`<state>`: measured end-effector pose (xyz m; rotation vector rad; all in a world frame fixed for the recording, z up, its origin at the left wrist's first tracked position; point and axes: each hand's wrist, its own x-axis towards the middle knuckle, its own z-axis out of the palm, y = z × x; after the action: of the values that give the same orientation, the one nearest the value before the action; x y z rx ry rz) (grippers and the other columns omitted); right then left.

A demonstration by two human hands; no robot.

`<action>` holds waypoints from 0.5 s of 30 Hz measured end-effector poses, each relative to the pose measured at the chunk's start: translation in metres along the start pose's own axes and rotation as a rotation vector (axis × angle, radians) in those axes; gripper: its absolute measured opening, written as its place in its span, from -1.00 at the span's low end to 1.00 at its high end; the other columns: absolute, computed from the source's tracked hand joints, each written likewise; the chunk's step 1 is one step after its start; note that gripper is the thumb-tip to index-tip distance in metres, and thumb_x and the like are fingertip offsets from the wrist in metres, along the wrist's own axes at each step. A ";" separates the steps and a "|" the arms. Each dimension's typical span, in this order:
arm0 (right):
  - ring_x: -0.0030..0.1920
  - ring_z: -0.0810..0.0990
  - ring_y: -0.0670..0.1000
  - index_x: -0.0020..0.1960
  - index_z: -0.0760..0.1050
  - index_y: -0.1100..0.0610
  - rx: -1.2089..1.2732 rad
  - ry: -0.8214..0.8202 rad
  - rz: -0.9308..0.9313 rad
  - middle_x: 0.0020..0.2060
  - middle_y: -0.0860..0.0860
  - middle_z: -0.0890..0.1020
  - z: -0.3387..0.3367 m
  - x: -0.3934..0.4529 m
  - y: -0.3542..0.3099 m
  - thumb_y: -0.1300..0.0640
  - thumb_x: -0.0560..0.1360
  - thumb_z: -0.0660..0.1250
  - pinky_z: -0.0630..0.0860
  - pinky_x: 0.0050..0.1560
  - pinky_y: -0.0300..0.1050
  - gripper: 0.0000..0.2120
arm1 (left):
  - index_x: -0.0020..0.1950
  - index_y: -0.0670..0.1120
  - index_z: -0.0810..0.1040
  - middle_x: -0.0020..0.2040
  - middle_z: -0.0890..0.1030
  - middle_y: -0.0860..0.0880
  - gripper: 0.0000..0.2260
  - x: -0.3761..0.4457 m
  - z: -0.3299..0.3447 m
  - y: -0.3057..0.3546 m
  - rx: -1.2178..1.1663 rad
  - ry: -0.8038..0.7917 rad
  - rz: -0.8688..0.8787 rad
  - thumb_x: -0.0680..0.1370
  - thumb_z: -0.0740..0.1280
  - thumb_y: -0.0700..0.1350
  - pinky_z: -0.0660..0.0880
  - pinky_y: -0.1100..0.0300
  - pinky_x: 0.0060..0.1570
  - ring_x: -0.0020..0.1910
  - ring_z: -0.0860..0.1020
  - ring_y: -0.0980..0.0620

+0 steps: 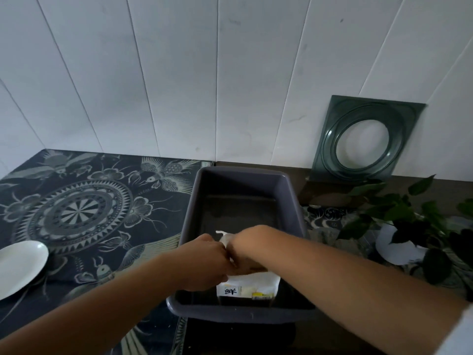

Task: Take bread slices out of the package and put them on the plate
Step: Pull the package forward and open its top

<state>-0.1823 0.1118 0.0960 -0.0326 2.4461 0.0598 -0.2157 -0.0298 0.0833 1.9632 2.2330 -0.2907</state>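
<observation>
A white bread package (pixel 252 284) with a printed label stands in the near part of a grey plastic tub (pixel 194 201). My left hand (pixel 204 260) and my right hand (pixel 247 248) meet over the package's top, both closed on its twisted white end (pixel 223 236). No bread slice is visible; the package's contents are hidden. A white plate (pixel 18 265) lies at the far left on the patterned cloth, well apart from both hands, with nothing on it.
The dark patterned cloth (pixel 84 211) covers the table's left side. A green square frame with a round hole (pixel 363 142) leans on the white wall at the right. A leafy plant in a white pot (pixel 404 226) stands right of the tub.
</observation>
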 end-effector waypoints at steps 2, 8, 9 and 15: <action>-0.10 0.49 0.09 0.25 0.55 0.18 0.233 0.001 0.061 -0.04 0.14 0.58 0.009 0.011 -0.003 0.15 0.57 0.27 0.52 -0.04 0.08 -0.72 | 0.18 0.04 0.56 0.01 0.63 -0.02 -0.79 -0.005 0.003 0.002 0.018 0.028 -0.005 0.61 0.21 -0.01 0.37 -0.01 0.14 0.04 0.53 -0.05; 0.18 0.52 0.12 0.26 0.52 0.11 0.242 -0.201 0.156 0.18 0.10 0.58 0.033 0.045 -0.002 -0.06 0.56 0.28 0.42 0.31 0.10 -0.64 | 0.11 0.02 0.56 -0.11 0.65 -0.02 -0.84 -0.015 0.009 0.006 0.028 0.122 -0.029 0.56 0.27 -0.12 0.40 0.00 -0.05 -0.09 0.56 -0.09; 0.21 0.51 0.11 0.28 0.51 0.08 0.286 -0.186 0.154 0.21 0.08 0.58 0.040 0.050 0.000 -0.06 0.55 0.29 0.40 0.32 0.09 -0.63 | 0.12 0.02 0.54 -0.12 0.65 -0.04 -0.82 -0.015 0.009 0.007 0.017 0.130 -0.029 0.54 0.29 -0.15 0.40 0.01 -0.08 -0.11 0.57 -0.11; 0.30 0.49 0.13 0.36 0.46 0.06 0.318 -0.060 0.187 0.32 0.10 0.55 0.068 0.061 -0.001 -0.09 0.55 0.26 0.39 0.33 0.05 -0.57 | 0.05 -0.02 0.48 -0.14 0.64 -0.07 -0.83 -0.011 0.012 0.014 0.007 0.153 -0.014 0.50 0.30 -0.21 0.42 0.02 -0.17 -0.14 0.56 -0.13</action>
<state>-0.1856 0.1137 0.0051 0.3338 2.3645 -0.2416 -0.2001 -0.0412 0.0736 2.0381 2.3413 -0.1539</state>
